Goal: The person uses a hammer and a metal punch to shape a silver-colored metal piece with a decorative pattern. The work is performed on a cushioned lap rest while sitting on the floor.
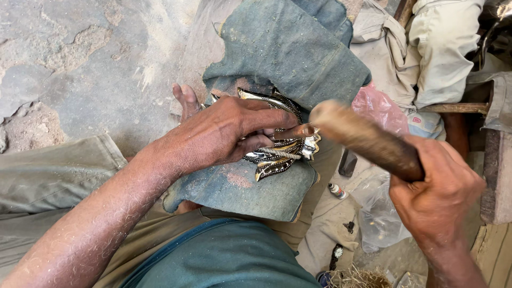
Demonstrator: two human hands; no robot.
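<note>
On the denim cloth (277,48), the left hand (224,130) pinches a thin punch (294,131) against shiny metal trim (277,154); right hand (440,189) grips a wooden stick (362,140).

Our dusty, bare left forearm reaches in from the lower left, its left hand (224,133) pressed palm down, fingers curled. Our right hand (437,194) is raised at right, closed in a fist.

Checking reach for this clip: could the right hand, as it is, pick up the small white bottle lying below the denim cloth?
Probably not: the right hand is shut around a wooden mallet, though the bottle lies uncovered nearby.
</note>
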